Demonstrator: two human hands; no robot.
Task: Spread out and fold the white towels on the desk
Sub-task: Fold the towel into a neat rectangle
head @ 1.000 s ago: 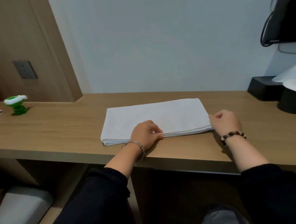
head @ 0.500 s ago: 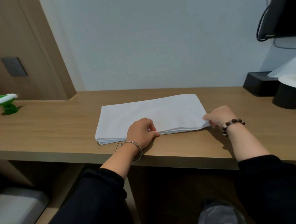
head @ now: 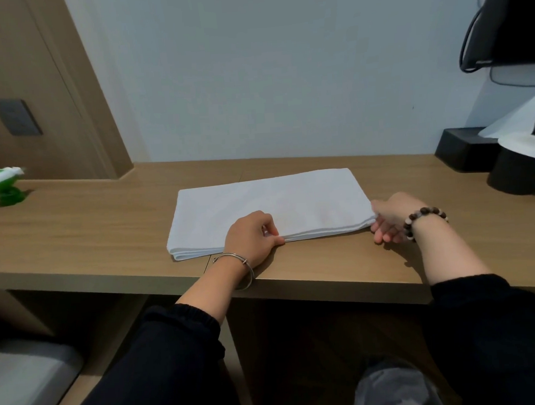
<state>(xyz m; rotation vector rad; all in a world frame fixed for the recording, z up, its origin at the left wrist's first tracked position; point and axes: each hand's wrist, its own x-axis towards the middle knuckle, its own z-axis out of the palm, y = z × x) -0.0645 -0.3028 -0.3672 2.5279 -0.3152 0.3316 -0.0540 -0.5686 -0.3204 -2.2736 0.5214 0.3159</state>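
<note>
A white towel (head: 291, 201), folded into a long flat rectangle of several layers, lies in the middle of the wooden desk (head: 105, 231). My left hand (head: 251, 237) sits on the towel's near edge left of centre, fingers curled and thumb pinching the layered edge. My right hand (head: 389, 218) is at the towel's near right corner, thumb side against the cloth and fingers curled beneath it on the desk, gripping that corner.
A green and white toy (head: 3, 187) stands at the desk's far left. At the right are a black box (head: 463, 152), a black round container (head: 521, 171) with white paper on top, and a dark screen above. The desk's front edge runs just below my wrists.
My right hand has turned, its fingers now tucked under the towel's right corner. The left hand stays on the near edge. The view shifted slightly.
</note>
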